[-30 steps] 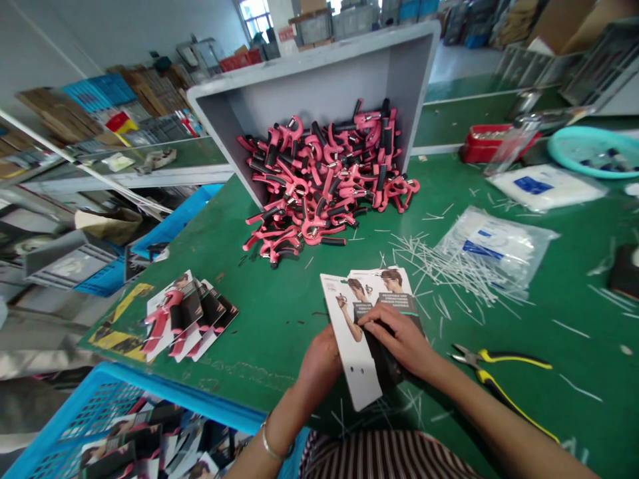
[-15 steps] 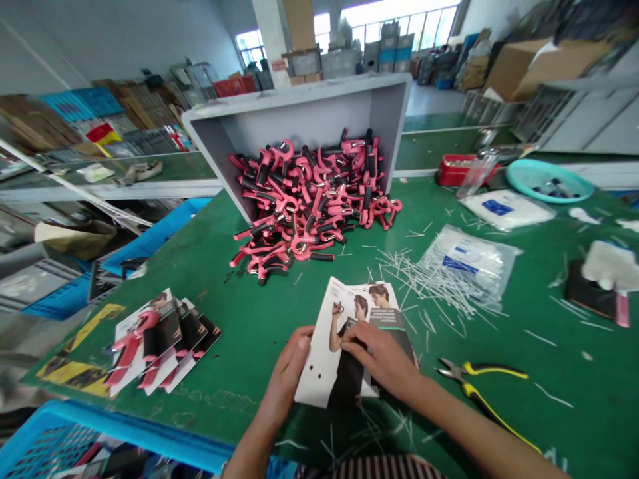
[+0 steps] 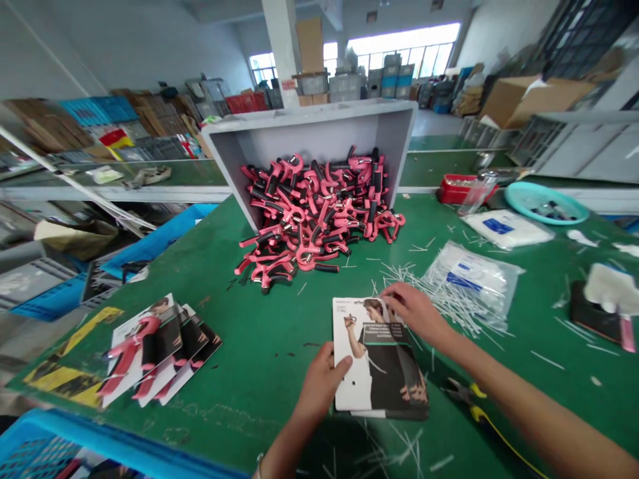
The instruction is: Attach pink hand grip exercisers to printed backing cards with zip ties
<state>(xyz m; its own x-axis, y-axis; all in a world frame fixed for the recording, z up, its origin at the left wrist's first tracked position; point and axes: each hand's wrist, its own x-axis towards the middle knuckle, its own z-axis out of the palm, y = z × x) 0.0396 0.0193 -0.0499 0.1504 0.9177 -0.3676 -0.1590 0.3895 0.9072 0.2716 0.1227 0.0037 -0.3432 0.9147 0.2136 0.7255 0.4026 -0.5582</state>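
The right hand (image 3: 414,311) has slid to the squared-up cards' (image 3: 375,359) top edge.

the print on the top card of the card stack (image 3: 379,352) is too small to be read; the cards beneath are hidden but for a thin edge. the fingers of the left hand (image 3: 319,386), all but the thumb, are out of sight at the stack's 9 o'clock edge. the pliers (image 3: 474,411), at 4 o'clock, are mostly covered by the right forearm (image 3: 524,426). the blue crate (image 3: 74,442) at 7 o'clock is cut by the bottom edge.
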